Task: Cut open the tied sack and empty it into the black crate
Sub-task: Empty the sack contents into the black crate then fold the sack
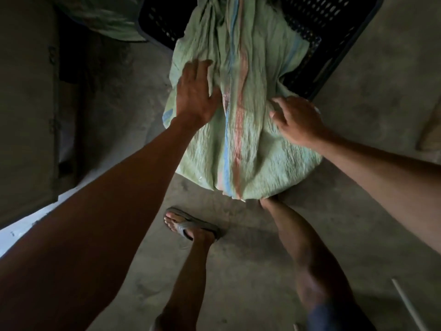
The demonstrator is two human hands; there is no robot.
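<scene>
A pale green woven sack (250,96) with a blue and pink stripe down its middle lies tipped, its far end over the rim of the black crate (334,25). Its rounded near end bulges just above the concrete floor. My left hand (195,91) rests flat on the sack's left side, fingers spread. My right hand (296,120) presses on the sack's right side with fingers curled onto the cloth. The sack's mouth and the crate's inside are hidden behind the cloth.
My left foot in a sandal (188,225) and my right leg (298,247) stand on the floor just under the sack. Another green sack (102,17) lies at the top left. A dark wall or door panel (26,103) runs along the left. A thin white rod (408,304) lies at the bottom right.
</scene>
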